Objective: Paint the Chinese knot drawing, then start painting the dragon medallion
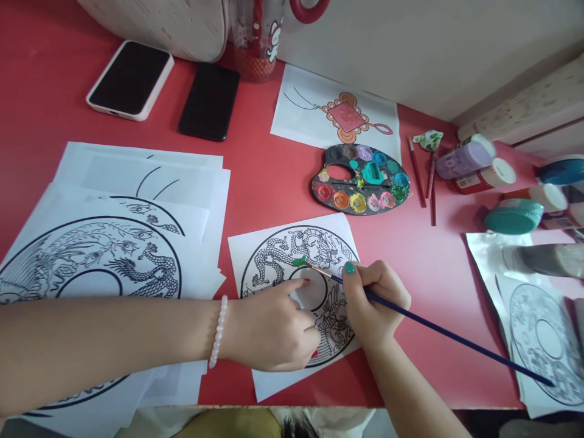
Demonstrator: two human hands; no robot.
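Observation:
A square white sheet with a printed circular dragon design (314, 240) lies on the red table. My left hand (276, 328) rests on its lower part, the index finger stretched toward the inner circle and the other fingers loosely bent, holding nothing. In my right hand (378, 298), thumb and fingers pinch a dark blue paintbrush (447, 330) near its metal collar. The brush tip touches the design just above the inner circle, at a small patch of green paint (299, 261). Beyond the sheet sits a black palette (335, 190) with several coloured paint wells.
Printed sheets (191, 207) are stacked under my left forearm. Two phones (130, 79) lie at the back left, near a clear cup (260, 48). A coloured knot drawing (296, 121) lies behind the palette. Thin brushes (417, 173) and paint jars (513, 216) stand to the right.

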